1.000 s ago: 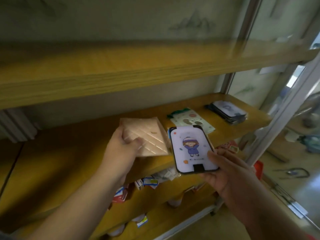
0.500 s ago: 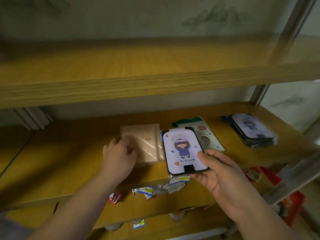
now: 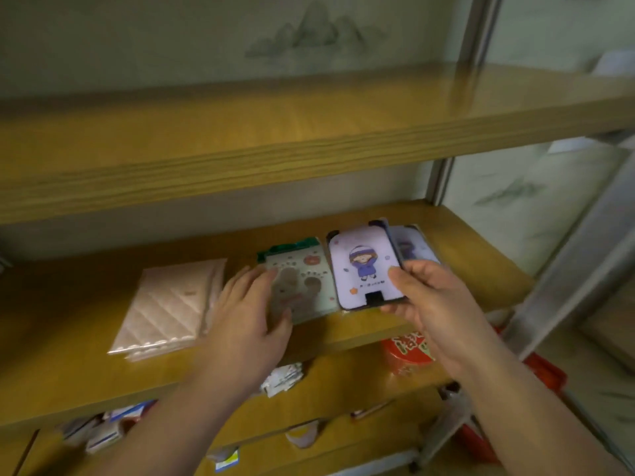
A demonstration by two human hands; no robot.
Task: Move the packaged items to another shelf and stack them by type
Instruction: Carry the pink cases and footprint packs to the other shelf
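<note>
On the middle wooden shelf (image 3: 86, 379) lies a small stack of pink quilted packets (image 3: 171, 304). To its right is a pile of green-topped packets with paw prints (image 3: 302, 269). My left hand (image 3: 247, 314) rests with spread fingers on the left part of that green pile. My right hand (image 3: 426, 300) pinches a lilac packet with a cartoon child (image 3: 364, 266) by its lower right corner, above the shelf's front edge. Behind it lies a stack of the same lilac packets (image 3: 415, 245), partly hidden.
An upper wooden shelf (image 3: 309, 139) overhangs close above. The lower shelf holds several small packets (image 3: 285, 376) and a red container (image 3: 409, 352). Metal uprights (image 3: 567, 269) stand at the right.
My left hand let go of the pink packet, which now lies on its stack, and moved right onto the green pile. My right hand carried the lilac packet right, toward the lilac stack.
</note>
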